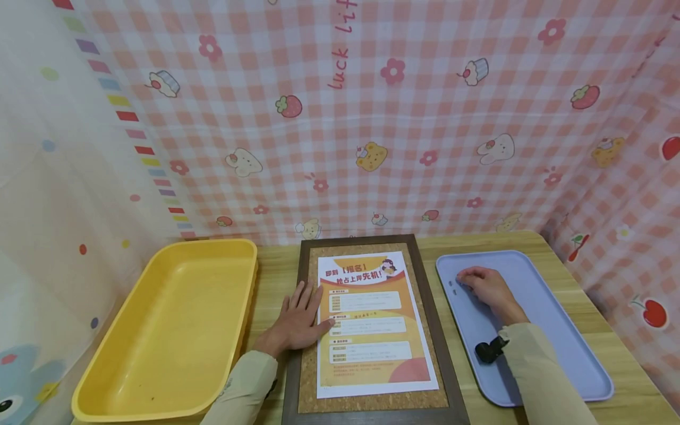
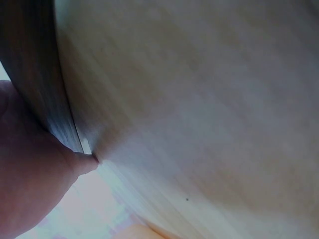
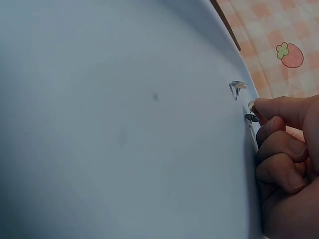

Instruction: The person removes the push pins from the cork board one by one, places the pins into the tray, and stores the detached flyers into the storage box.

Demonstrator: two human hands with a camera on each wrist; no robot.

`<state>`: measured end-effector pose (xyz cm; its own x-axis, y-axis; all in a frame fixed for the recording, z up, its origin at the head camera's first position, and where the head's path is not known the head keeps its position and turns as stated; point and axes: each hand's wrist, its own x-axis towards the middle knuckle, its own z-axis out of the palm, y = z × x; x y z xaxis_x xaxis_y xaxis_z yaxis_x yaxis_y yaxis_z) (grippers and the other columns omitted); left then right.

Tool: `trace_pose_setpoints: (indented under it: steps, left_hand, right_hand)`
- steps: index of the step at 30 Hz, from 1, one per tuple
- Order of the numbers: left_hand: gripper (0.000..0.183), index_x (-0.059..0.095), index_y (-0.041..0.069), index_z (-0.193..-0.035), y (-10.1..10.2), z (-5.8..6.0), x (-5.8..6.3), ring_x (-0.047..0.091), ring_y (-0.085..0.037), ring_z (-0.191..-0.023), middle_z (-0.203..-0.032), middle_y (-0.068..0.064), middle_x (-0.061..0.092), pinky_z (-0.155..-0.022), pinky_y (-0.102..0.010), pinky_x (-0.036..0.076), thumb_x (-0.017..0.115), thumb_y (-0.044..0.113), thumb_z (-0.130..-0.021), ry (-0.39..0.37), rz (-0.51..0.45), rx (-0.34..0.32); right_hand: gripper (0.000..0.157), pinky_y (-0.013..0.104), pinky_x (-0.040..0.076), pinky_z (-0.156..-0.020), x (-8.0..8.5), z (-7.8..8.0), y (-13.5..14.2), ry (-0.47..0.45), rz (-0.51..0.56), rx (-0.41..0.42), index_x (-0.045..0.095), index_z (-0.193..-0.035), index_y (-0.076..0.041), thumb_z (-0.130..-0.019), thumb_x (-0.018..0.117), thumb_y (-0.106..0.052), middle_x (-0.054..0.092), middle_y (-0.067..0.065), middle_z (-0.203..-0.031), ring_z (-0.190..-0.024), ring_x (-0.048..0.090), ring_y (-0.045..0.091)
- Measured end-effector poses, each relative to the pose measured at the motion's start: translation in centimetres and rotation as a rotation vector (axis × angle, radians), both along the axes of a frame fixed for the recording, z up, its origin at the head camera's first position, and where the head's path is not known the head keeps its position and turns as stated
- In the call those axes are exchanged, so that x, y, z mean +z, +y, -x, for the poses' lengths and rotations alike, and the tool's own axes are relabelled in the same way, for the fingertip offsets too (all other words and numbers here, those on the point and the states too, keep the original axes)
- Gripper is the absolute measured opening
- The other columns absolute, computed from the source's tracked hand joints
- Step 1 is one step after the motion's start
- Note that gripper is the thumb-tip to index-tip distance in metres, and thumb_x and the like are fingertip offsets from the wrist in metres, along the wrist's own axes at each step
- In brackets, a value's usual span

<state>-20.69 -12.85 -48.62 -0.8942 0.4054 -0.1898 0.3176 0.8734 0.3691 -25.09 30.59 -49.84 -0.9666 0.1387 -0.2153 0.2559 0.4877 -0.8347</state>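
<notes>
My left hand lies spread with its palm on the left edge of the framed cork board. Its thumb and fingertips touch the printed poster on the cork. Over the far left part of the lilac tray, my right hand pinches a thumbtack between thumb and forefinger; its other fingers are curled. Beside those fingertips are two more metal thumbtacks, one nearer and another a little farther off. In the left wrist view, part of the left hand shows by the dark frame.
A deep yellow tub stands on the wooden table left of the board. The lilac tray is to the board's right. A checked pink cloth hangs behind the table and along its right side. A black wrist camera sits on the right wrist.
</notes>
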Motion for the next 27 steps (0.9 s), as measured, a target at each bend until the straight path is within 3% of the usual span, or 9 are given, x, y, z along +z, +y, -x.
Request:
trace_pose_setpoints:
  steps: [27]
  left_hand:
    - [0.079, 0.007, 0.014, -0.152, 0.08, -0.07, 0.09, -0.009, -0.03, -0.143, -0.157, -0.012, -0.002, -0.111, -0.058, 0.003, 0.038, 0.057, -0.094, 0.002, 0.007, -0.001]
  right_hand:
    - [0.028, 0.026, 0.039, -0.055, 0.15, -0.03, -0.28, 0.015, -0.013, -0.007, 0.065, -0.105, 0.0, -0.091, 0.06, -0.024, 0.057, -0.005, -0.077, -0.067, 0.047, 0.011]
